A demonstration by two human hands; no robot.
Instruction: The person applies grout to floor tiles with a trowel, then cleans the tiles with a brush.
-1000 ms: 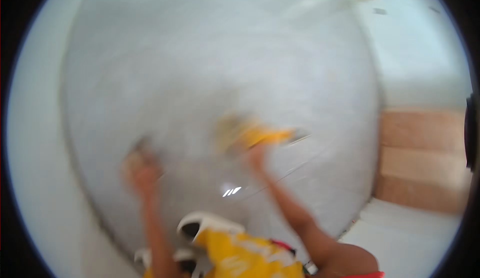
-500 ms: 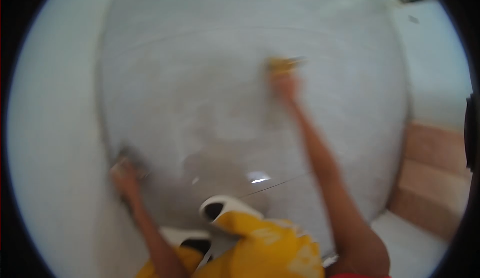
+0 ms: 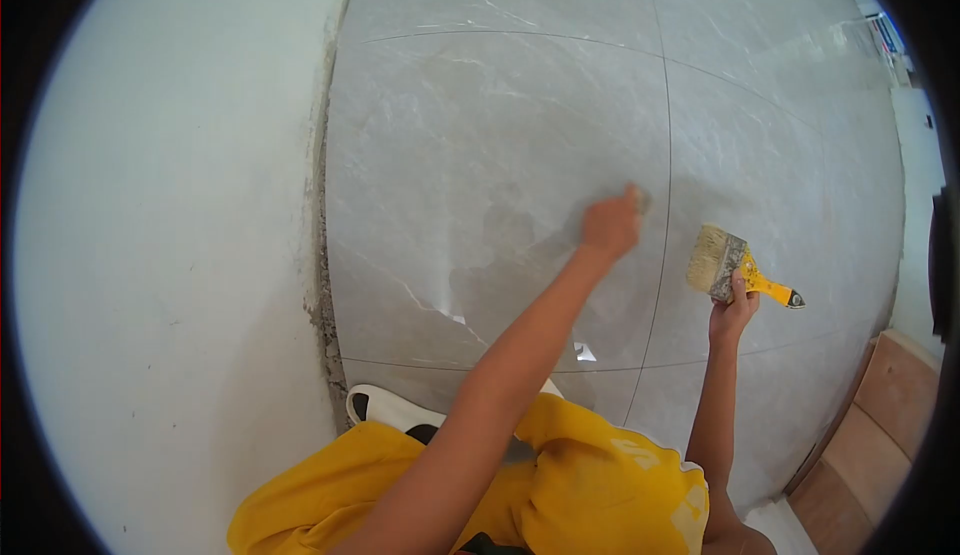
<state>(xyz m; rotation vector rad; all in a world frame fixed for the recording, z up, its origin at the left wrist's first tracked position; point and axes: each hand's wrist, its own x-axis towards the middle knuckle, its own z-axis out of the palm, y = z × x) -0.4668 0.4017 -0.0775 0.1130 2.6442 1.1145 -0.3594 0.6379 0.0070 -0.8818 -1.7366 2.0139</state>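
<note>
Grey marbled floor tiles (image 3: 480, 135) lie under both arms. The right grip (image 3: 733, 307) is clenched around the yellow handle of a paintbrush (image 3: 735, 267), whose pale bristles point up and left; whether they touch the tile cannot be told. The left grip (image 3: 610, 225) reaches across, curled tight on a small greyish thing (image 3: 641, 198) just beside a grout line (image 3: 668, 155). The paintbrush lies just right of that line, near the left grip. A white shoe (image 3: 385, 407) sits by the white wall (image 3: 170, 255).

Two hands show, left hand (image 3: 610, 225) and right hand (image 3: 733, 315), plus one brush (image 3: 722, 263) and one white shoe (image 3: 385, 410).
</note>
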